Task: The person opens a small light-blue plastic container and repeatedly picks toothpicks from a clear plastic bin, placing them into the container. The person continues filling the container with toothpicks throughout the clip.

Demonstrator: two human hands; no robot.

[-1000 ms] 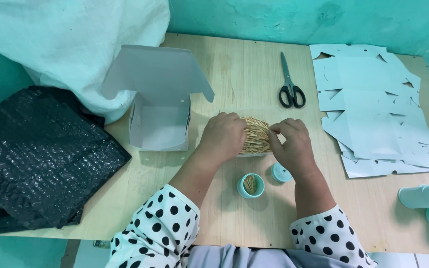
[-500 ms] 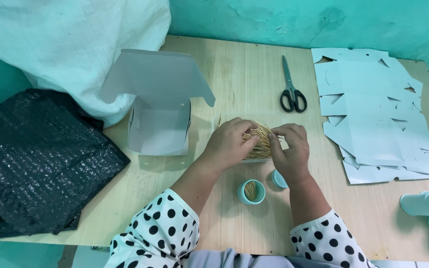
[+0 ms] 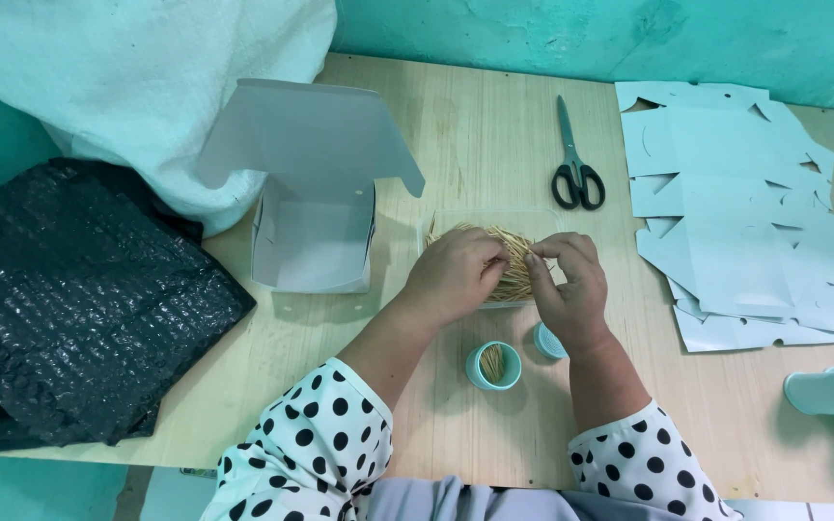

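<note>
Right, wide view first: a pale wooden bench (image 3: 456, 125) runs across the frame, with a big white sack (image 3: 137, 87) slumped over its far left corner and a crumpled black plastic sheet (image 3: 69, 299) spilling off the left edge. Over on the right lies a spread stack of flat pale-blue box blanks (image 3: 745, 212), and left of centre stands an open white carton (image 3: 311, 241), lid tipped up and back. Black-handled scissors (image 3: 574, 159) rest between the carton and the blanks, blades pointing away. Dead centre now: a clear shallow tray (image 3: 494, 220) holds a heap of toothpicks (image 3: 515, 260). Left hand (image 3: 456, 275) is curled down onto that heap, fingers closed among the sticks. Right hand (image 3: 571, 285) meets it from the other side, thumb and fingertips pinched on a few toothpicks. Just nearer the person sits a small round teal container (image 3: 493, 366), open, sticks standing inside, and its teal cap (image 3: 548, 341) lies right beside it, partly under the right wrist.
</note>
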